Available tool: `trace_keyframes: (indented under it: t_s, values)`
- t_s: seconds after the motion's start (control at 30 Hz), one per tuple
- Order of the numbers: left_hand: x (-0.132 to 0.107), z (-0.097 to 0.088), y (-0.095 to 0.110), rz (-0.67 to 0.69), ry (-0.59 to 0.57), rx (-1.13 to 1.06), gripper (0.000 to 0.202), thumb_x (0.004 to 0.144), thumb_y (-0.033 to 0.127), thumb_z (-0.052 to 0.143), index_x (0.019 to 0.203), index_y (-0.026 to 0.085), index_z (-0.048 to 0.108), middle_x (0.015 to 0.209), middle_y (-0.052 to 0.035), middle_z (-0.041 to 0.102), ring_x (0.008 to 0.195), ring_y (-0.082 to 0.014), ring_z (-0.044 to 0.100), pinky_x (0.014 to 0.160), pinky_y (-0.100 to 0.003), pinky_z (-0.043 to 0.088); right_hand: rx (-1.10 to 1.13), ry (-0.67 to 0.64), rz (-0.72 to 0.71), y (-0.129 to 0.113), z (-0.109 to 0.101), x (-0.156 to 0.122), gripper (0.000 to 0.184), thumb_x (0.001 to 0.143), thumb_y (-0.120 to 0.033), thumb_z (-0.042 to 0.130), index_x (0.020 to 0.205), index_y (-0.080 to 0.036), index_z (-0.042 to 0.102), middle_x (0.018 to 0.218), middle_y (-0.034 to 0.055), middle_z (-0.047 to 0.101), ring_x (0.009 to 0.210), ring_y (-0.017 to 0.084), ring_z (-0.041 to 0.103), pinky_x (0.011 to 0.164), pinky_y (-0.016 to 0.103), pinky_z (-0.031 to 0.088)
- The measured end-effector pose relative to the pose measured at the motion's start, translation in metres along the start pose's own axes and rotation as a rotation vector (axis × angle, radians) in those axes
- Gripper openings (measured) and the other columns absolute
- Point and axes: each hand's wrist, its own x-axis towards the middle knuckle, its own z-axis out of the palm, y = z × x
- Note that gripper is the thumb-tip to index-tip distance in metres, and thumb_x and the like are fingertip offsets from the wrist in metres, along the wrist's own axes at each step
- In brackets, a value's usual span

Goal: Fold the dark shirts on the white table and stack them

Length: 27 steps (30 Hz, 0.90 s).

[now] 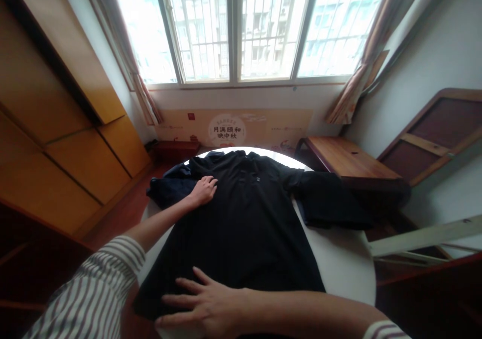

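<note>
A black short-sleeved polo shirt (241, 228) with a small light logo on its chest lies spread out, its collar at the far side. It covers much of a round white table (339, 258). My left hand (204, 191) is at the shirt's left side below the sleeve, its fingers bent together on the cloth. Across the hem end, my right hand (205, 304) rests flat with fingers spread, near the lower left corner. Dark blue folded clothing (171, 186) lies beside my left hand. A folded black garment (331, 201) lies by the right sleeve.
Beyond the table, a wooden desk (350, 158) stands at the right below the window (233, 32). Yellow-brown cabinets (75, 158) line the left wall. A pale green metal bar (425, 236) reaches close to the table's right edge.
</note>
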Motion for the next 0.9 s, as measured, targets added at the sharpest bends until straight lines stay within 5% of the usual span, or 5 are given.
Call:
trace_keyframes:
  t_s: [0.23, 0.43, 0.57, 0.7, 0.9]
  values:
    - [-0.007, 0.006, -0.007, -0.057, -0.100, 0.076, 0.050, 0.098, 0.044, 0.041, 0.139, 0.016, 0.051, 0.147, -0.0206, 0.045, 0.137, -0.0364, 0.038, 0.111, -0.063, 0.019, -0.235, 0.040, 0.316, -0.007, -0.003, -0.053, 0.065, 0.087, -0.060, 0.055, 0.130, -0.012, 0.050, 0.119, 0.0192, 0.060, 0.107, 0.033, 0.054, 0.088, 0.049, 0.047]
    - [0.042, 0.007, 0.035, 0.065, -0.003, -0.056, 0.039, 0.098, 0.027, 0.040, 0.124, 0.009, 0.062, 0.135, -0.0184, 0.057, 0.124, -0.0273, 0.055, 0.109, -0.038, 0.037, -0.353, -0.045, 0.157, -0.013, 0.022, -0.083, 0.012, 0.095, -0.028, 0.052, 0.089, -0.020, 0.060, 0.073, 0.0000, 0.062, 0.066, 0.017, 0.055, 0.063, 0.032, 0.043]
    - [0.088, 0.015, 0.053, 0.073, 0.075, -0.149, 0.043, 0.096, 0.021, 0.040, 0.134, 0.007, 0.054, 0.144, -0.0168, 0.048, 0.133, -0.0251, 0.046, 0.113, -0.033, 0.034, -0.080, -0.147, 0.080, -0.006, -0.006, -0.090, 0.010, 0.093, -0.026, 0.058, 0.084, -0.022, 0.059, 0.075, -0.0042, 0.066, 0.061, 0.011, 0.056, 0.053, 0.027, 0.036]
    - [0.139, 0.012, 0.043, -0.023, 0.161, -0.233, 0.049, 0.090, 0.009, 0.041, 0.139, 0.003, 0.047, 0.142, -0.0223, 0.049, 0.133, -0.0303, 0.045, 0.113, -0.042, 0.033, 0.050, 0.008, 0.411, 0.054, -0.081, -0.099, 0.026, 0.095, -0.036, 0.053, 0.077, -0.019, 0.060, 0.068, -0.0022, 0.061, 0.057, 0.010, 0.052, 0.054, 0.022, 0.036]
    - [0.193, 0.007, 0.012, -0.133, 0.118, -0.329, 0.066, 0.084, 0.019, 0.062, 0.144, 0.006, 0.038, 0.138, -0.0217, 0.052, 0.130, -0.0291, 0.049, 0.108, -0.036, 0.038, -0.251, 0.337, 1.033, 0.216, -0.176, -0.120, 0.016, 0.090, -0.021, 0.057, 0.089, -0.015, 0.071, 0.097, 0.0076, 0.064, 0.084, 0.015, 0.062, 0.079, 0.023, 0.045]
